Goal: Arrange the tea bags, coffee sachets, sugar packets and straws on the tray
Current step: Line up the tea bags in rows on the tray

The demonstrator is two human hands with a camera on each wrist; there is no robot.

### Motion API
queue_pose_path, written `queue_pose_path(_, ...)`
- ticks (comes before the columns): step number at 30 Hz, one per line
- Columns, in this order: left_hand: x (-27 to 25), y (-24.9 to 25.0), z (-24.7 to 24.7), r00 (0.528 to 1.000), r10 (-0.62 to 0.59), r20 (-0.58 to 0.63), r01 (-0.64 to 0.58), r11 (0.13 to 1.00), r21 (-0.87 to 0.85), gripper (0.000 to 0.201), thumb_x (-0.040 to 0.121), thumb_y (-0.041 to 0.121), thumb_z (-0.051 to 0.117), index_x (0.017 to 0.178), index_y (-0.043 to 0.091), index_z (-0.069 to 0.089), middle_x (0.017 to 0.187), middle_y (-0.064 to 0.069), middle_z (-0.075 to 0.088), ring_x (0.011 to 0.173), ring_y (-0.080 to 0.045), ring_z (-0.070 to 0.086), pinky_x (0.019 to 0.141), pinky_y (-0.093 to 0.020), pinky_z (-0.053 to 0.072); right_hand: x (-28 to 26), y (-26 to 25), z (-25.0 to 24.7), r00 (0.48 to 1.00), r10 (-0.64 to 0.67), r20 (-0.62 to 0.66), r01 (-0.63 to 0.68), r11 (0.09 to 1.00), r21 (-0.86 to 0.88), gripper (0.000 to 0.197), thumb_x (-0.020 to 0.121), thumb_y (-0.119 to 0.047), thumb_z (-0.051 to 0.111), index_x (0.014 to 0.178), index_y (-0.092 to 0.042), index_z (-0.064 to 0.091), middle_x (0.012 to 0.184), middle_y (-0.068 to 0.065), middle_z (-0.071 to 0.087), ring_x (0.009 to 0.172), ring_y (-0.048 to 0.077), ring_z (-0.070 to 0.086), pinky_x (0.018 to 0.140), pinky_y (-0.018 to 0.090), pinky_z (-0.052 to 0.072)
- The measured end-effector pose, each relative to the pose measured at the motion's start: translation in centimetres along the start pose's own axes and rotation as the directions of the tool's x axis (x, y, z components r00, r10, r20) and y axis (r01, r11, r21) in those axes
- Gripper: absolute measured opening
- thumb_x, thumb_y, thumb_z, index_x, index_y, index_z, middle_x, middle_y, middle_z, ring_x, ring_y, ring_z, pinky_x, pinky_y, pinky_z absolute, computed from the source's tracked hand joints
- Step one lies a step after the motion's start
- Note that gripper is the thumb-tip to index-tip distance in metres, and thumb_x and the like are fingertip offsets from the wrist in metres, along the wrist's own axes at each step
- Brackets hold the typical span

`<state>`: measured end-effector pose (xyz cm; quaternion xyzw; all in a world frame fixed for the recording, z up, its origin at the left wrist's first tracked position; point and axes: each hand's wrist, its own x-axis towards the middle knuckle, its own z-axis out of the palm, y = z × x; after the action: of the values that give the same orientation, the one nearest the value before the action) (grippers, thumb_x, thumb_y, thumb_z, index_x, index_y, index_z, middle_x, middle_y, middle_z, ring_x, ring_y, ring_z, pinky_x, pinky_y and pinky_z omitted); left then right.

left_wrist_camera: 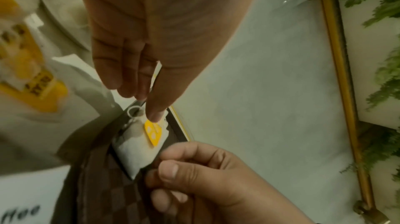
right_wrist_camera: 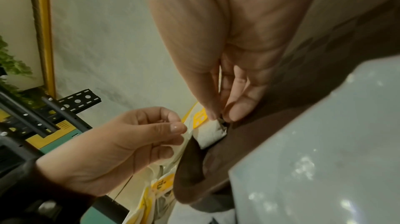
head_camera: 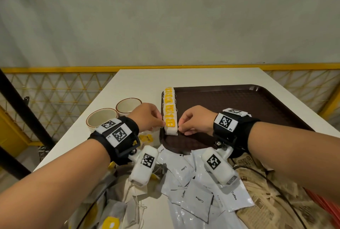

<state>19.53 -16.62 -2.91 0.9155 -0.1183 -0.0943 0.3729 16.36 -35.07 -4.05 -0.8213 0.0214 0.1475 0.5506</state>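
Observation:
A row of white tea bags (head_camera: 170, 103) with yellow tags stands along the left edge of the dark brown tray (head_camera: 239, 103). My left hand (head_camera: 163, 124) pinches the left side of the nearest tea bag (head_camera: 172, 129). My right hand (head_camera: 181, 127) pinches its right side. In the left wrist view the left hand (left_wrist_camera: 145, 101) has its thumb tip on top of that tea bag (left_wrist_camera: 138, 149). In the right wrist view the right hand (right_wrist_camera: 220, 116) grips the corner of the bag (right_wrist_camera: 211, 135). White coffee sachets (head_camera: 193, 182) lie in a heap in front of the tray.
Two empty cups (head_camera: 103, 118) (head_camera: 127, 105) stand on the white table left of the tray. Loose tea bags (head_camera: 117, 210) lie at the near left. Brown printed packets (head_camera: 257, 192) lie at the near right. A yellow mesh fence (head_camera: 55, 89) runs behind the table.

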Motion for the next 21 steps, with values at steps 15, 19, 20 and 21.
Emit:
queue_pose_path(15, 1.4, 0.2, 1.6, 0.991, -0.093, -0.096, 0.091, 0.995, -0.027, 0.027, 0.072, 0.014, 0.078, 0.089, 0.021, 0.058, 0.094, -0.006, 0.066, 0.087, -0.023, 0.065, 0.078, -0.035, 0.053, 0.6, -0.3, 1.3, 0.995, 0.056, -0.08, -0.044, 0.989, 0.14, 0.021, 0.086, 0.014, 0.053, 0.093, -0.001, 0.067, 0.098, 0.016, 0.06, 0.086, 0.023, 0.062, 0.078, 0.026, 0.056)
queue_pose_path(19, 1.8, 0.0, 1.6, 0.989, -0.102, -0.106, 0.099, 0.995, -0.028, 0.023, 0.076, 0.013, 0.074, 0.082, 0.024, 0.055, 0.099, -0.007, 0.064, 0.09, -0.024, 0.065, 0.076, -0.035, 0.052, 0.8, -0.3, 1.5, 0.994, 0.052, -0.096, -0.038, 0.988, 0.15, 0.023, 0.086, 0.014, 0.053, 0.097, -0.002, 0.065, 0.102, 0.018, 0.06, 0.088, 0.025, 0.061, 0.078, 0.028, 0.056)
queue_pose_path(20, 1.9, 0.0, 1.6, 0.99, -0.104, -0.1, 0.101, 0.994, -0.031, 0.023, 0.077, 0.012, 0.073, 0.082, 0.025, 0.054, 0.098, -0.007, 0.065, 0.089, -0.024, 0.065, 0.076, -0.035, 0.052, 0.7, -0.3, 1.4, 0.994, 0.045, -0.096, -0.031, 0.989, 0.144, 0.023, 0.085, 0.014, 0.053, 0.097, -0.003, 0.065, 0.102, 0.018, 0.06, 0.088, 0.025, 0.061, 0.077, 0.028, 0.056)
queue_pose_path(21, 2.0, -0.1, 1.6, 0.99, -0.106, -0.093, 0.103, 0.994, -0.038, 0.022, 0.078, 0.012, 0.072, 0.082, 0.024, 0.055, 0.096, -0.007, 0.066, 0.088, -0.024, 0.066, 0.076, -0.035, 0.053, 0.6, -0.3, 1.3, 0.994, 0.036, -0.101, -0.022, 0.991, 0.133, 0.023, 0.085, 0.014, 0.054, 0.097, -0.003, 0.064, 0.099, 0.017, 0.06, 0.087, 0.025, 0.061, 0.077, 0.028, 0.056)
